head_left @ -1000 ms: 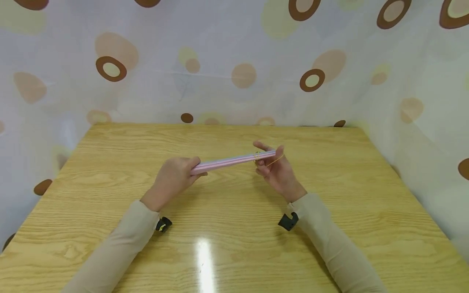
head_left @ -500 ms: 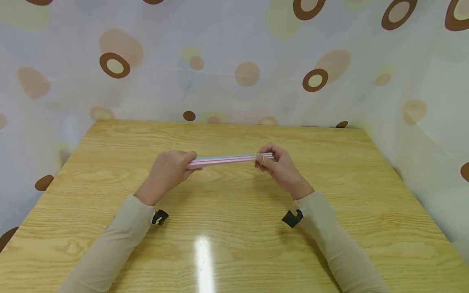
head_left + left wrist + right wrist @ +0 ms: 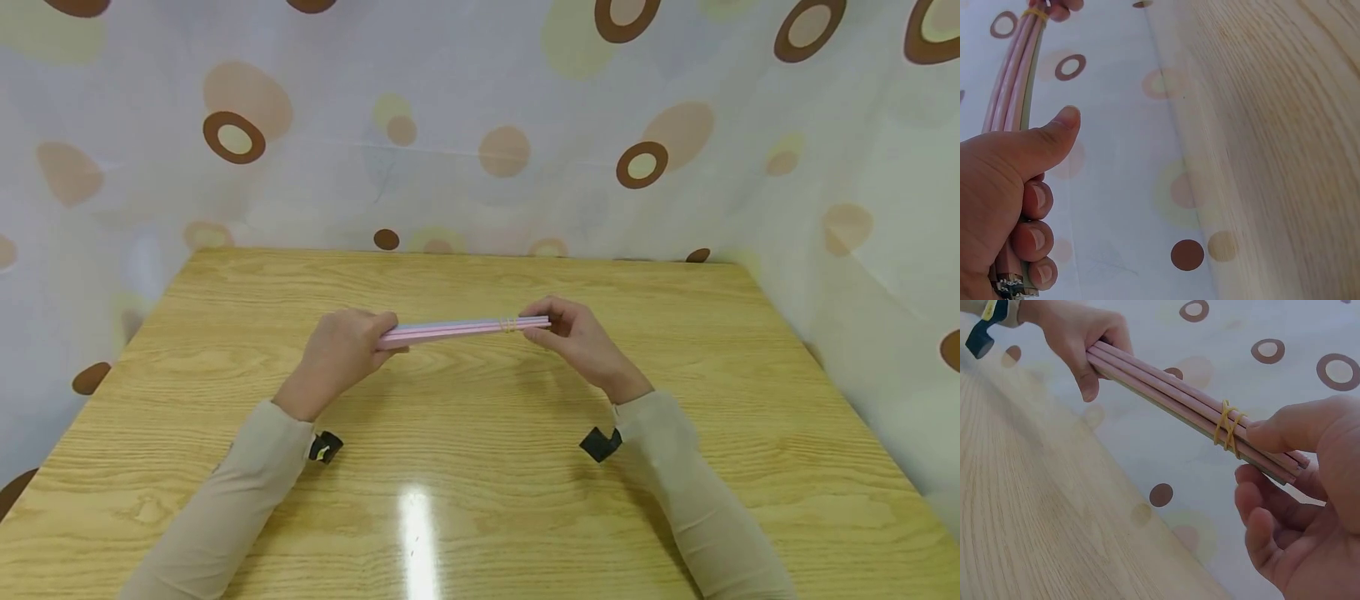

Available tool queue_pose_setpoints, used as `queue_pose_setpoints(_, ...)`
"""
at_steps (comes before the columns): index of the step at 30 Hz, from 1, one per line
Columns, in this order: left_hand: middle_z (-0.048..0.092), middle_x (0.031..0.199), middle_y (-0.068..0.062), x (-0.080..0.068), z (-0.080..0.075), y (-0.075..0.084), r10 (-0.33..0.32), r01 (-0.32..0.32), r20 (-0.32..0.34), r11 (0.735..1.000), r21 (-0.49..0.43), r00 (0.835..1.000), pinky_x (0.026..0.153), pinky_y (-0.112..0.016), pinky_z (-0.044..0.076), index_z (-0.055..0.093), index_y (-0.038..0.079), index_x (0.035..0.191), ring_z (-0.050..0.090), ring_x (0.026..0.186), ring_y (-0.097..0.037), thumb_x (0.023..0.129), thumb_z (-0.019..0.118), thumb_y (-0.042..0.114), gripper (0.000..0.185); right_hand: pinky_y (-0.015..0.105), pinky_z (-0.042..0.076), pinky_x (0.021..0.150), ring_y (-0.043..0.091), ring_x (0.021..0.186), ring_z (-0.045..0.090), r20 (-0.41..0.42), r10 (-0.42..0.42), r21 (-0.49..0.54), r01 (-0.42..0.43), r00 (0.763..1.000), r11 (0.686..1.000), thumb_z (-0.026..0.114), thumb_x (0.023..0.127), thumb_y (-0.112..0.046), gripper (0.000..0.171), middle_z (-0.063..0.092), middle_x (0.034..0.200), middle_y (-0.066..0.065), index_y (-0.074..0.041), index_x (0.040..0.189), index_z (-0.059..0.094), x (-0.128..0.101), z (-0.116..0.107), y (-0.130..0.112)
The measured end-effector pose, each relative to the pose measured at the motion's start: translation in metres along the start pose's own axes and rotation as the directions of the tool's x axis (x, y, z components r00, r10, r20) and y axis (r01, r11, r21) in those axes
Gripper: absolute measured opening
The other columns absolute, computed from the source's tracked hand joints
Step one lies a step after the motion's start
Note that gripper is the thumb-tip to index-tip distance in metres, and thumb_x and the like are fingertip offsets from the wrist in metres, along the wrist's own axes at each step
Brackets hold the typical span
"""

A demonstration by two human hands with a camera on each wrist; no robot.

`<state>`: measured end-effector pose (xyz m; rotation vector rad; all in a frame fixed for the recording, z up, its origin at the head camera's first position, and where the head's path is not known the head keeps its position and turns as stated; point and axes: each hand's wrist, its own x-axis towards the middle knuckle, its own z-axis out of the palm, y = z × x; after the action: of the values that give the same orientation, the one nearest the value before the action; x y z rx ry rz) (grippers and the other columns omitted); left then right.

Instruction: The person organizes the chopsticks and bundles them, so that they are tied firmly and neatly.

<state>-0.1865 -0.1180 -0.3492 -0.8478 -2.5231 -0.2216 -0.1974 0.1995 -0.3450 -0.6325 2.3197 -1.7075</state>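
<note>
A bundle of pink and pale blue-green pencils (image 3: 442, 331) is held above the table, nearly level, between both hands. My left hand (image 3: 341, 354) grips one end, fingers curled round it and the thumb along the side. At the other end my right hand (image 3: 573, 337) pinches the pencils between thumb and fingers. A yellow rubber band (image 3: 1229, 430) is wound several times round the bundle, crossing itself just beside the right thumb. In the left wrist view, dark-tipped pencil ends (image 3: 1013, 284) stick out below the left hand (image 3: 997, 187).
A wood-grain table (image 3: 480, 517) spreads under both hands, with a bright light reflection at its front. Behind it and along its sides hangs a pale curtain (image 3: 450, 100) with brown and beige spots. Both wrists carry a small black camera (image 3: 600, 444).
The right fingers were spread with the rubber band stretched across them. They have closed in and let go of the band, which now sits on the bundle. The left hand keeps its grip.
</note>
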Motion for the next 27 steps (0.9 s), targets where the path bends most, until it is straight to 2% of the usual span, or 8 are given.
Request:
queue_pose_setpoints(4,0.052,0.054,0.002,-0.001,0.003,0.002,0.014,-0.014,0.006,1.000,0.005,1.000,0.042,-0.021,0.030,0.052,0.011,0.067,0.035,0.045,-0.008,0.074,0.075,0.035,0.034,0.029,0.046,0.065,0.014,0.072,0.055,0.035,-0.003,-0.038,0.005,0.999,0.999,0.056,0.092,-0.013,0.020,0.057,0.089,0.010,-0.001,0.108,0.055,-0.001,-0.001,-0.002)
queue_pose_setpoints(11,0.054,0.053,0.001,0.001,0.007,0.006,0.011,-0.012,-0.025,0.999,-0.046,1.000,0.044,-0.023,0.035,0.055,0.011,0.067,0.036,0.044,-0.008,0.072,0.078,0.029,0.030,0.029,0.046,0.064,0.020,0.070,0.059,0.035,-0.009,-0.145,0.014,0.999,0.989,0.058,0.091,-0.015,0.020,0.059,0.085,0.009,-0.003,0.107,0.060,0.001,-0.001,-0.006)
queue_pose_setpoints(15,0.053,0.053,0.002,0.000,0.009,0.009,0.003,-0.001,0.022,0.997,-0.083,1.000,0.046,-0.024,0.037,0.057,0.011,0.068,0.037,0.046,-0.009,0.073,0.077,0.025,0.025,0.036,0.051,0.066,0.031,0.073,0.061,0.079,0.003,-0.203,0.013,0.997,0.979,0.061,0.089,-0.018,0.020,0.063,0.085,0.016,-0.007,0.106,0.064,0.002,0.001,-0.003)
queue_pose_setpoints(18,0.051,0.053,0.002,-0.006,0.011,0.013,-0.017,0.023,0.071,0.996,-0.086,0.997,0.046,-0.024,0.036,0.057,0.012,0.068,0.037,0.046,-0.009,0.072,0.078,0.023,0.024,0.043,0.052,0.067,0.035,0.075,0.061,0.122,-0.002,-0.220,0.029,0.993,0.975,0.063,0.087,-0.019,0.020,0.065,0.086,0.021,-0.008,0.104,0.066,0.001,0.007,0.004)
queue_pose_setpoints(22,0.052,0.054,0.003,-0.010,0.016,0.017,-0.001,0.010,0.095,0.995,-0.096,0.995,0.045,-0.022,0.035,0.058,0.012,0.068,0.037,0.046,-0.008,0.071,0.077,0.022,0.022,0.031,0.051,0.060,0.022,0.065,0.060,0.157,-0.044,-0.303,0.090,0.987,0.949,0.066,0.085,-0.022,0.023,0.069,0.087,0.010,-0.011,0.105,0.067,-0.002,0.017,0.005)
queue_pose_setpoints(25,0.052,0.054,0.003,-0.006,0.018,0.018,0.020,-0.011,0.074,0.994,-0.112,0.997,0.044,-0.021,0.033,0.057,0.012,0.067,0.036,0.046,-0.008,0.071,0.077,0.020,0.022,0.021,0.043,0.053,0.010,0.057,0.052,0.164,-0.082,-0.387,0.141,0.983,0.911,0.068,0.083,-0.023,0.023,0.069,0.086,0.000,-0.014,0.105,0.068,-0.001,0.020,0.002)
queue_pose_setpoints(27,0.052,0.053,0.002,-0.002,0.018,0.017,0.021,-0.014,0.059,0.993,-0.114,0.998,0.044,-0.022,0.033,0.057,0.011,0.067,0.036,0.046,-0.008,0.071,0.077,0.018,0.021,0.020,0.042,0.053,0.006,0.058,0.050,0.165,-0.095,-0.414,0.156,0.982,0.897,0.069,0.082,-0.022,0.025,0.069,0.089,-0.001,-0.013,0.106,0.068,0.002,0.017,-0.001)
